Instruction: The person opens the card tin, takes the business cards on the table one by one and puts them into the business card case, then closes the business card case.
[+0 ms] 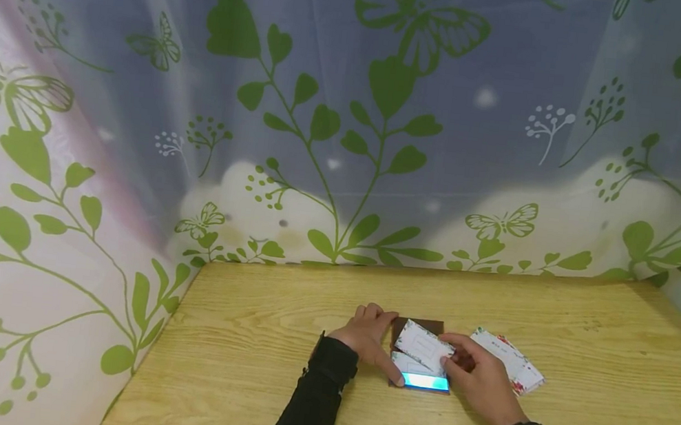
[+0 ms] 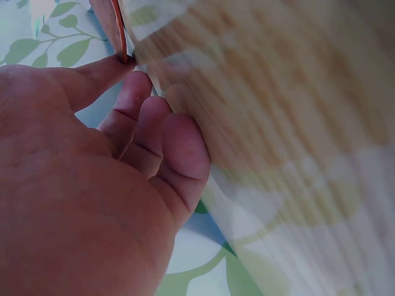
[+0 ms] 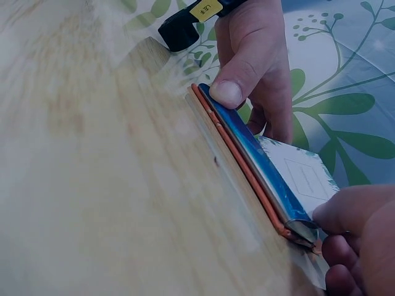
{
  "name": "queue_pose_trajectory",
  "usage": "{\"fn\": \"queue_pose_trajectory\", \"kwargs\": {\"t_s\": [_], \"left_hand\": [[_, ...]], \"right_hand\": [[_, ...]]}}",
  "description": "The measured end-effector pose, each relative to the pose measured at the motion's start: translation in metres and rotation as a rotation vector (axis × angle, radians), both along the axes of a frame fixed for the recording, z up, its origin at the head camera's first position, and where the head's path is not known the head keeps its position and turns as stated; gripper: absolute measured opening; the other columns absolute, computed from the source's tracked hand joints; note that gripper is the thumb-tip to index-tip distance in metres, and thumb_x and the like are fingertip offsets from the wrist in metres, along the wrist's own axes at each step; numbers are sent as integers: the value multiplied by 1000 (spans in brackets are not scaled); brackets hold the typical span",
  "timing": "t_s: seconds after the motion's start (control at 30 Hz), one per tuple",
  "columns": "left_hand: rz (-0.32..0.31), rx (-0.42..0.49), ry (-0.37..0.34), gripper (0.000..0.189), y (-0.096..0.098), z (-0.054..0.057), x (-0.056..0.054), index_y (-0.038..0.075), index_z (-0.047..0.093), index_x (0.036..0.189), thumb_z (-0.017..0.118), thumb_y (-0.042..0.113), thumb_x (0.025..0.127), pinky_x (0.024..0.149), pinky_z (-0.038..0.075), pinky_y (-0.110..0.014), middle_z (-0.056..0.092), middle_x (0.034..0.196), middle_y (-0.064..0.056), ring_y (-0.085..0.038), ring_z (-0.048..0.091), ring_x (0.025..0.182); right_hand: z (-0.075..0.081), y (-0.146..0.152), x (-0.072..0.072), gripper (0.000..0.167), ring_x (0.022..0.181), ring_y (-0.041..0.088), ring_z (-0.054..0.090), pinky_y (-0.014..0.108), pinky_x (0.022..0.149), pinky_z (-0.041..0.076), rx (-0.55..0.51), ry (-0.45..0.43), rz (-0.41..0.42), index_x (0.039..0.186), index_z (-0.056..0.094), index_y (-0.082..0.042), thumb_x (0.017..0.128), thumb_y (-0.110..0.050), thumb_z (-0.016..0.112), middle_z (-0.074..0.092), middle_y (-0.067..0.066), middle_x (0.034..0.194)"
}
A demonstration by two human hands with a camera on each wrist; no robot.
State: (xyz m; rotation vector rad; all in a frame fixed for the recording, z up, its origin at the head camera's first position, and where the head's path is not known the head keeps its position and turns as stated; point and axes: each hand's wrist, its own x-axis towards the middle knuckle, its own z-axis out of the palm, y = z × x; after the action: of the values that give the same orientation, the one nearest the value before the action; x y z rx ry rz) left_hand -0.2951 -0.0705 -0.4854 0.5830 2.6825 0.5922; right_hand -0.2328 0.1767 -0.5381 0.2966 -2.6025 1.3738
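On the wooden table lies a thin brown folder point(image 1: 431, 327), wallet-like in shape. A white card point(image 1: 416, 340) with a leafy border lies tilted across it, over another white card point(image 1: 407, 363). Along the folder's near edge runs a shiny blue strip point(image 1: 426, 382). My left hand point(image 1: 368, 338) spans the folder's left side, thumb pressing the near-left corner and forefinger at the far-left one; its other fingers point(image 2: 185, 145) bend against the tabletop. My right hand point(image 1: 481, 378) pinches the tilted card's right end between thumb and fingers.
Fanned white cards point(image 1: 503, 355) with floral edges, some red, lie to the right of my right hand. A curtain point(image 1: 324, 134) printed with leaves and butterflies hangs behind and beside the wooden table point(image 1: 252, 342).
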Motion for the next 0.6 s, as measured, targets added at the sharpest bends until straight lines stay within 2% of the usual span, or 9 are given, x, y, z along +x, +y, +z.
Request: {"fn": "queue_pose_trajectory", "kwargs": {"t_s": [0.23,0.6], "left_hand": [[3,-6,0,125,0,0,1,19,37,161,97,55,57,95,45,-31,43,138,-3,-18,36,116],[12,-10,-3,124,1,2,3,21,36,162,97,55,59,96,46,-32,42,140,-3,-18,36,121]], "right_hand": [[0,0,0,35,75,12,55,27,65,45,-17,-35,26,131,68,-17,98,-8,72,60,-1,89],[-1,0,0,34,73,13,57,28,65,48,-20,-86,91,130,69,-18,98,-8,71,60,-1,90]]}}
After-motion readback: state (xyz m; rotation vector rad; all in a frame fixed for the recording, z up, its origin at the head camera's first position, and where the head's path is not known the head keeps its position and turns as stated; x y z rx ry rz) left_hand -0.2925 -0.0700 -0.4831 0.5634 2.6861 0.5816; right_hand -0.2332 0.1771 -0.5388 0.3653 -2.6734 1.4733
